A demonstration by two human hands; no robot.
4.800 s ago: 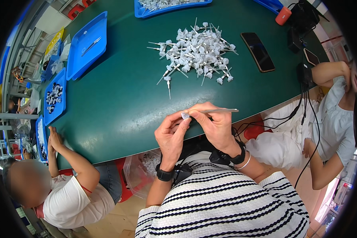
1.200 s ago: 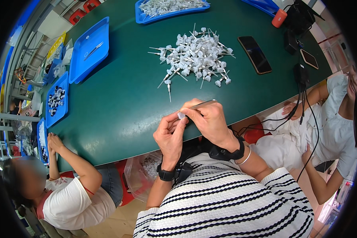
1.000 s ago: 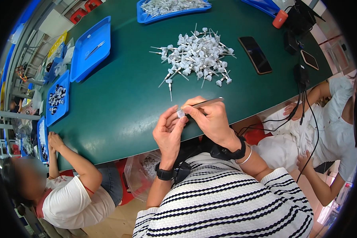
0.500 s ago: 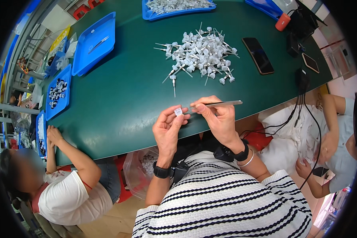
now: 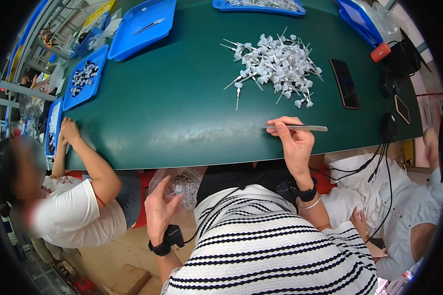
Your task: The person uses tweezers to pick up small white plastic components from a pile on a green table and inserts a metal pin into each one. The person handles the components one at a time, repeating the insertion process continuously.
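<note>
While right hand (image 5: 295, 142) pinches tweezers (image 5: 296, 128) near table edge (image 5: 182, 162), left hand (image 5: 158, 209) open, empty, over bag (image 5: 182, 184).

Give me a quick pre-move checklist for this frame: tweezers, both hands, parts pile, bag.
1. Right hand grips the tweezers: ok.
2. Tweezer tips hold no part: cannot tell, too small.
3. Left hand over the table: not ok, it is down off the table edge beside the clear bag of parts.
4. Left hand empty: cannot tell.
5. Pile of white parts lies on the green table ahead of the right hand: ok.
6. Phone apart from the pile: ok.
</note>
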